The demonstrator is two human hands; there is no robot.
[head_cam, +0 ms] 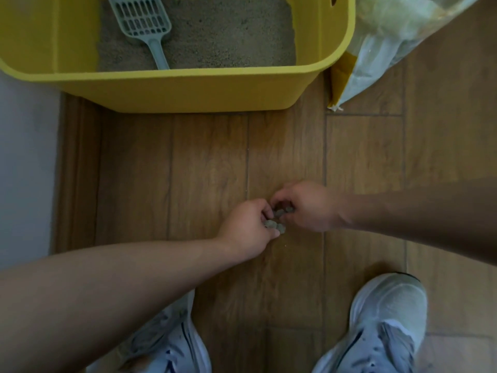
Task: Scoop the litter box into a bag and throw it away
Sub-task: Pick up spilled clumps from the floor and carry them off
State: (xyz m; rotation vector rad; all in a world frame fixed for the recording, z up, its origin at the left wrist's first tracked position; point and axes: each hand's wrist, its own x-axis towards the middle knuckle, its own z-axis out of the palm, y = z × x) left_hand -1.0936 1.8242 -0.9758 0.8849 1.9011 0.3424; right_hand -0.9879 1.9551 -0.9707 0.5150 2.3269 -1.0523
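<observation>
A yellow litter box stands on the wooden floor at the top, filled with grey litter. A pale blue slotted scoop lies in the litter, handle toward me. Low over the floor in front of the box, my left hand pinches grey litter clumps. My right hand is right beside it, fingers curled round more grey clumps. The two hands nearly touch. A plastic bag lies to the right of the box.
A white wall and wooden skirting run along the left. My two white sneakers stand at the bottom, either side of my left forearm. A few crumbs lie on the floor planks by my hands.
</observation>
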